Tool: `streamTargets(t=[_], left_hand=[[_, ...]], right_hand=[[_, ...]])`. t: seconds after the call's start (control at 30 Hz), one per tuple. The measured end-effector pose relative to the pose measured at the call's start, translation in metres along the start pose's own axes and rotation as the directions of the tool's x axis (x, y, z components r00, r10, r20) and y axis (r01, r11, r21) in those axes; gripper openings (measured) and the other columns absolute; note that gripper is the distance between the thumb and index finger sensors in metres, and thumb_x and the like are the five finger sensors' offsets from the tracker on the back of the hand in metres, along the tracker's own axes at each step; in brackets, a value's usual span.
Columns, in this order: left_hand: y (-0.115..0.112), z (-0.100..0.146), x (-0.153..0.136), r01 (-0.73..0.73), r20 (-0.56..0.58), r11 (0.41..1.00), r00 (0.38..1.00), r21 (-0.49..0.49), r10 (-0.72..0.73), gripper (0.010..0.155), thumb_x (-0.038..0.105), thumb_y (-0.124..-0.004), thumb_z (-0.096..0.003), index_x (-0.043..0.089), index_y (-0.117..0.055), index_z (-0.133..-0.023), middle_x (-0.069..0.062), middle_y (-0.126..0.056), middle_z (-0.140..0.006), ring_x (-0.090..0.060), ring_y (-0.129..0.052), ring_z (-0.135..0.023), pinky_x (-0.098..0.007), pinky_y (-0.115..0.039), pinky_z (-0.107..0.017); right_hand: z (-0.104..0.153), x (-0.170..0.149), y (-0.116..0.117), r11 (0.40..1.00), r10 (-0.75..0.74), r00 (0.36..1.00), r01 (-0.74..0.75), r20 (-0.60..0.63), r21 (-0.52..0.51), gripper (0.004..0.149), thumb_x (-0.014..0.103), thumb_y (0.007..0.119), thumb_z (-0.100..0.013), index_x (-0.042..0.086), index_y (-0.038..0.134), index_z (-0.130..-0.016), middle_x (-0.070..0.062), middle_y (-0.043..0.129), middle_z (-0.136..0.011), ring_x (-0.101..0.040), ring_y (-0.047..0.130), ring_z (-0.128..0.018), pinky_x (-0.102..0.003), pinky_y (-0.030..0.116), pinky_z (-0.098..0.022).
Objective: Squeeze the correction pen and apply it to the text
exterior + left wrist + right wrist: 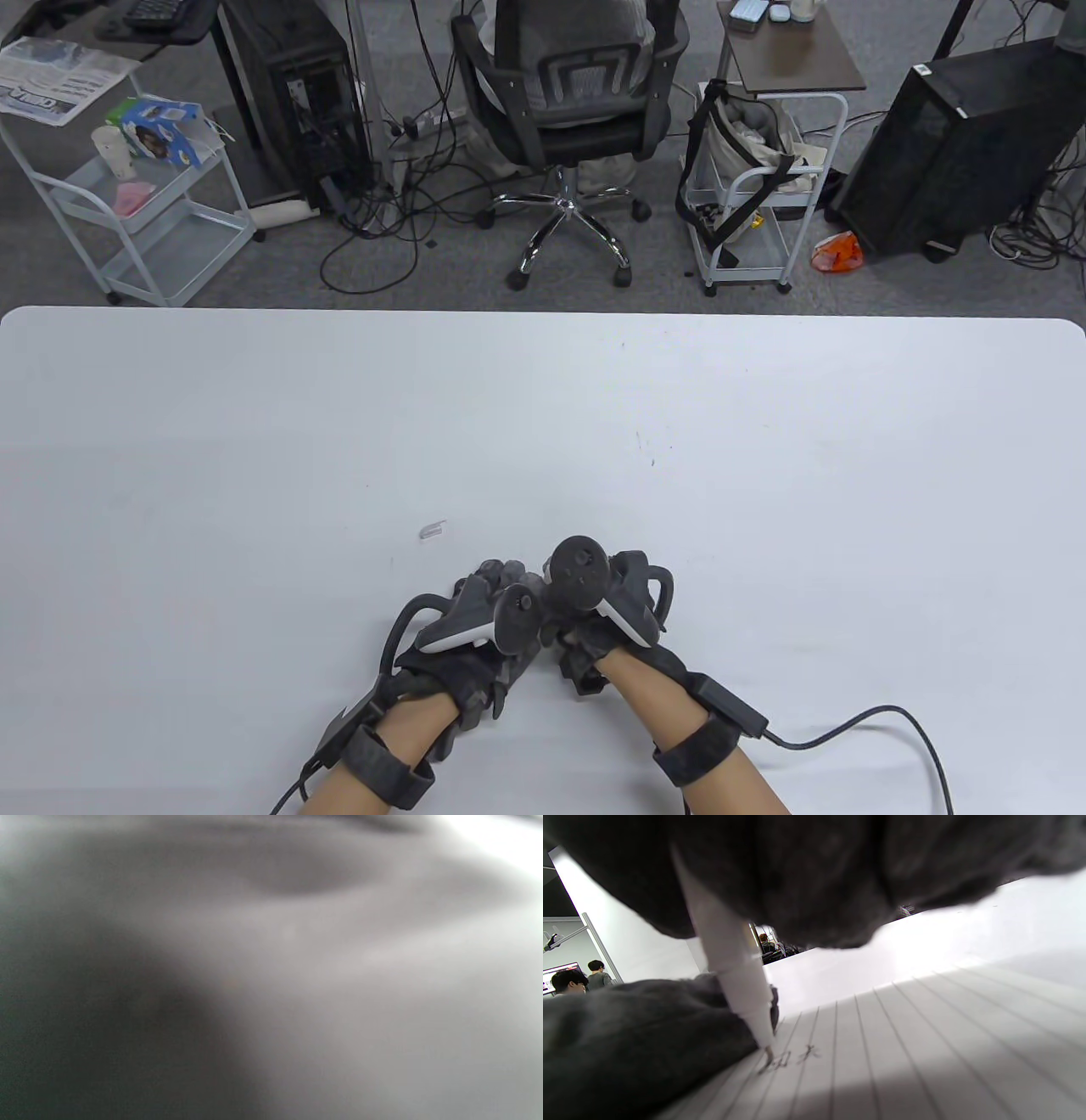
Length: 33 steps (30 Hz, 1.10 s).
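My right hand [585, 632] grips a white correction pen [734, 976], its tip [768, 1053] touching handwritten text [791, 1058] on a lined paper sheet [903, 1052], as the right wrist view shows. My left hand [488, 624] lies flat right beside it, its gloved fingers [628, 1043] resting on the paper at the pen tip. In the table view both hands sit together near the white table's [764, 441] front middle, and they hide the pen and paper. The left wrist view is a blurred grey surface.
A small clear pen cap [432, 531] lies on the table just beyond and left of the hands. A cable [882, 722] runs from my right wrist toward the right front. Beyond the far edge stand an office chair [568, 119] and carts.
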<state>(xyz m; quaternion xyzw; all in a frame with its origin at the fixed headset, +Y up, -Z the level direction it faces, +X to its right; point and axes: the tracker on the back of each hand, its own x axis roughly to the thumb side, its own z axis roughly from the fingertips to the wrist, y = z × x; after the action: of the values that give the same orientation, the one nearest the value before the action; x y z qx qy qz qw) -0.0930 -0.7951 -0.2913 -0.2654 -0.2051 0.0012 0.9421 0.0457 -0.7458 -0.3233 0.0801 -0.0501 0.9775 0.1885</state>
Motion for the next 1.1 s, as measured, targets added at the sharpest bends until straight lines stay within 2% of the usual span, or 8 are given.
streamTargets(t=[0.37, 0.53, 1.1], left_hand=[[-0.0006, 0.0, -0.0001, -0.003, 0.001, 1.0, 1.0, -0.007, 0.003, 0.072, 0.055, -0.045, -0.0501, 0.025, -0.007, -0.105, -0.004, 0.001, -0.116, -0.032, -0.006, -0.11, -0.05, -0.021, -0.08], [-0.0009, 0.0, 0.0002, -0.001, 0.0, 1.0, 1.0, -0.011, 0.001, 0.072, 0.055, -0.045, -0.0501, 0.025, -0.007, -0.104, -0.004, 0.002, -0.115, -0.032, -0.005, -0.11, -0.05, -0.02, -0.08], [-0.0014, -0.0003, 0.0001, -0.001, 0.001, 1.0, 1.0, -0.015, 0.001, 0.073, 0.055, -0.044, -0.05, 0.025, -0.006, -0.104, -0.004, 0.003, -0.115, -0.032, -0.005, -0.11, -0.05, -0.02, -0.08]], right_hand=[[0.0009, 0.0003, 0.0005, 0.999, -0.033, 0.999, 0.032, -0.015, -0.012, 0.035, 0.049, 0.086, -0.038, 0.014, 0.093, -0.037, -0.007, 0.1, -0.023, -0.028, 0.093, -0.013, -0.047, 0.083, -0.031], [0.0006, -0.0025, 0.0006, 0.997, -0.074, 0.997, 0.075, -0.022, 0.027, 0.035, 0.048, 0.086, -0.038, 0.013, 0.093, -0.036, -0.008, 0.101, -0.021, -0.029, 0.092, -0.012, -0.047, 0.084, -0.03], [-0.0006, -0.0018, 0.0007, 0.999, -0.047, 0.999, 0.047, -0.022, -0.008, 0.035, 0.047, 0.086, -0.039, 0.013, 0.093, -0.036, -0.008, 0.101, -0.023, -0.029, 0.093, -0.013, -0.047, 0.084, -0.032]])
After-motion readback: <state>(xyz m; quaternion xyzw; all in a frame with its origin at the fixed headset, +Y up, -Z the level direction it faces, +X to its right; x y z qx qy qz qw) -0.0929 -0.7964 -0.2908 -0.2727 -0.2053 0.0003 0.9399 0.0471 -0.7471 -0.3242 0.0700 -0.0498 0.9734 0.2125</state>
